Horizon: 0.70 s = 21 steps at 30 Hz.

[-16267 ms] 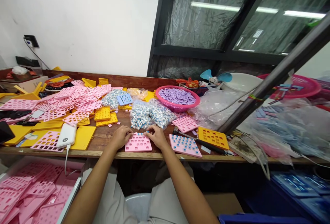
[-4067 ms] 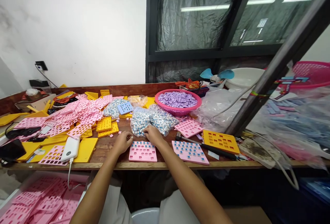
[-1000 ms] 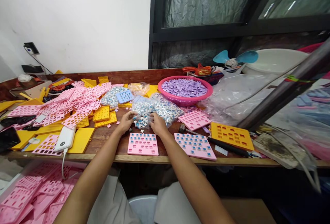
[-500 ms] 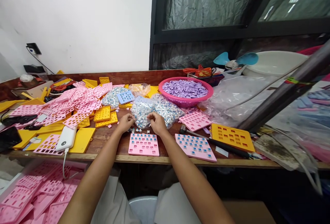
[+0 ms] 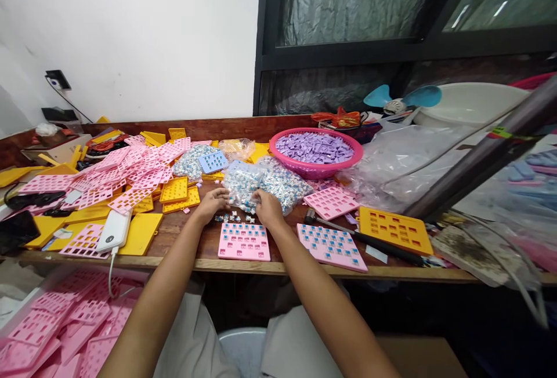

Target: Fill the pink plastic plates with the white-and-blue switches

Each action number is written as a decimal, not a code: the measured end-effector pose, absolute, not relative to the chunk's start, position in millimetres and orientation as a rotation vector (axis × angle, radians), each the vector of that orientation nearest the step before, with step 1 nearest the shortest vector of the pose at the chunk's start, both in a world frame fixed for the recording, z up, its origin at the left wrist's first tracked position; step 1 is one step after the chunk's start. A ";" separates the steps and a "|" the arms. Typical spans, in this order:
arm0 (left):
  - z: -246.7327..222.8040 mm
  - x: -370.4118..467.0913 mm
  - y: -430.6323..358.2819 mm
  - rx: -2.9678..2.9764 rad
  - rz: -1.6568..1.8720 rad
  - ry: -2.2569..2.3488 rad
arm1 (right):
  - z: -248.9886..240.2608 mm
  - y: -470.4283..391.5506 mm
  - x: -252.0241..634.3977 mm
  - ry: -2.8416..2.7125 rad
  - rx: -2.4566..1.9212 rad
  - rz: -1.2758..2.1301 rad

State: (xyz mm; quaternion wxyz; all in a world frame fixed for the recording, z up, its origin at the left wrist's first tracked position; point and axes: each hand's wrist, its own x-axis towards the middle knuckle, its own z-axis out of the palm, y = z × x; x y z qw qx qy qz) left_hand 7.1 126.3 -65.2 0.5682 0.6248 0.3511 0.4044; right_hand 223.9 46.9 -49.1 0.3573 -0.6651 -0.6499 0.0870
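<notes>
A clear plastic bag (image 5: 243, 184) full of small white-and-blue key switches lies in front of me. My left hand (image 5: 213, 204) is at its left edge, fingers curled against the plastic. At the bag's near edge, my right hand (image 5: 267, 209) pinches the plastic between thumb and fingers. Several loose key switches (image 5: 235, 217) lie on the table between my hands. Just below them is a pink plate (image 5: 243, 251) with blue-topped switches in its upper rows and bare slots lower down. Another pink plate (image 5: 331, 246), to the right, carries switches across its face.
A pink basket (image 5: 278, 160) of purple pieces stands behind the bags. Pink plates (image 5: 130, 160) are heaped at left near yellow plates (image 5: 139, 236) and a white power bank (image 5: 114, 232). A black-handled hammer (image 5: 383, 247) and yellow plate (image 5: 394, 230) lie right. A dark pole slants across the right.
More loose switches now lie on the table in front of the bag. My left hand has shifted slightly, with its fingers stretched further toward the bag; my right hand stays at the bag's edge.
</notes>
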 end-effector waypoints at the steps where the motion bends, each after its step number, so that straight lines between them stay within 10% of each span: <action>1: -64.9 7.2 125.8 1.471 0.943 0.820 | -47.7 45.4 224.5 -1.677 -1.735 0.200; 21: -41.0 9.7 99.3 2.076 1.054 0.993 | -17.6 -8.7 268.9 -2.007 -1.795 0.256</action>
